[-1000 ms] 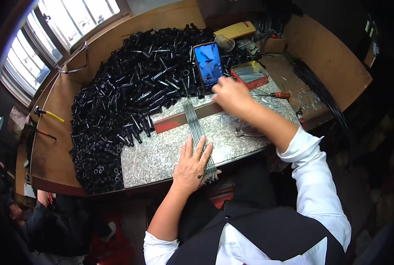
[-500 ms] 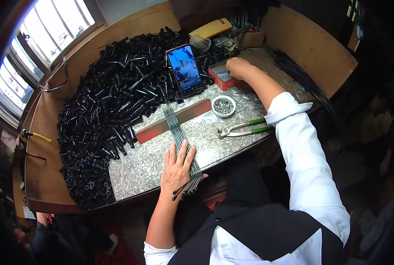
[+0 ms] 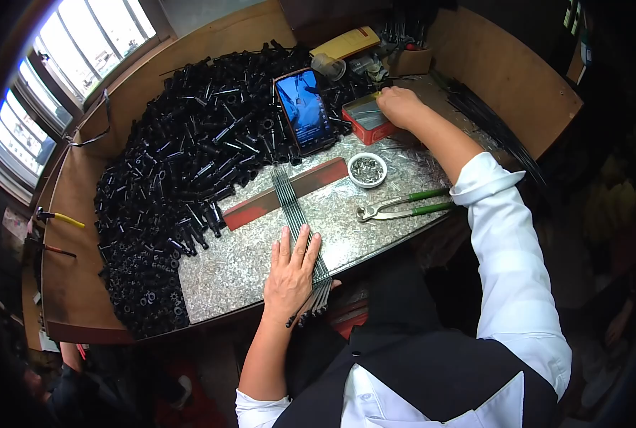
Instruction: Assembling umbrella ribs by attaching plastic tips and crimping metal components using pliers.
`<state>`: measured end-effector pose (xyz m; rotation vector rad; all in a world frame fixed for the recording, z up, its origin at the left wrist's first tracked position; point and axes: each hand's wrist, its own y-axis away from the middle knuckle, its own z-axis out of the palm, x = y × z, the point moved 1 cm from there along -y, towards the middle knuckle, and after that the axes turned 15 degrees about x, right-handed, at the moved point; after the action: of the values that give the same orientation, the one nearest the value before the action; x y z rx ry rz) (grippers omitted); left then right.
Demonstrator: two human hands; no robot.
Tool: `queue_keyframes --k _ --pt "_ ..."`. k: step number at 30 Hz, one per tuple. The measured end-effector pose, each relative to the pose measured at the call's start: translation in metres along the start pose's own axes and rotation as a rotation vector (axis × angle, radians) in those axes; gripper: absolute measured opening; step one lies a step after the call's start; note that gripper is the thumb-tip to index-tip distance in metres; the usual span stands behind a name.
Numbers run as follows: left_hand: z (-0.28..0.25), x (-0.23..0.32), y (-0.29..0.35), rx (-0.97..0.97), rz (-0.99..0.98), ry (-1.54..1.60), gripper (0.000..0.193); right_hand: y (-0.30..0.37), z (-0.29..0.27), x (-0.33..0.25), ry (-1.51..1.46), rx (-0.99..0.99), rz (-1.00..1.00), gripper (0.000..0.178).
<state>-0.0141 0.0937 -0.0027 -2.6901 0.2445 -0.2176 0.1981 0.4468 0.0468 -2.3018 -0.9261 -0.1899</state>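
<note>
My left hand (image 3: pixel 289 282) lies over a bundle of thin dark metal rods (image 3: pixel 287 203). Its fingers stretch along the rods, and the thumb tip shows on their other side, so the hand holds them at the table's front edge. The rods' dark knobbed ends hang past that edge, while their far ends rest across a flat red-and-brown bar (image 3: pixel 261 203). At the far right, my right hand (image 3: pixel 401 108) is closed at the rim of an open red box (image 3: pixel 375 135) with a greyish lining or contents. Whatever its fingertips pinch is hidden.
A heap of black tubular parts (image 3: pixel 189 150) covers the table's left side, with a phone (image 3: pixel 305 110) propped against it. Right of the bar sit a white bowl of small metal pieces (image 3: pixel 367 170) and green-handled pincers (image 3: pixel 404 205). Long black rods (image 3: pixel 493 125) lie at the right wall.
My right hand stays by the red box, its fingers shifted slightly. My left hand still holds the rods, whose knobbed ends are fanned a little differently. The whole view has shifted slightly.
</note>
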Motion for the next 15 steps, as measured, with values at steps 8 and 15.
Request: queue_keyframes --k 8,15 --pt "-0.001 0.000 0.002 0.020 -0.002 0.006 0.096 0.002 -0.059 -0.091 -0.588 0.072 -0.262 0.023" --pt "0.003 0.001 -0.001 0.064 0.016 0.024 0.099 0.003 -0.050 -0.142 -0.601 0.058 -0.356 0.018"
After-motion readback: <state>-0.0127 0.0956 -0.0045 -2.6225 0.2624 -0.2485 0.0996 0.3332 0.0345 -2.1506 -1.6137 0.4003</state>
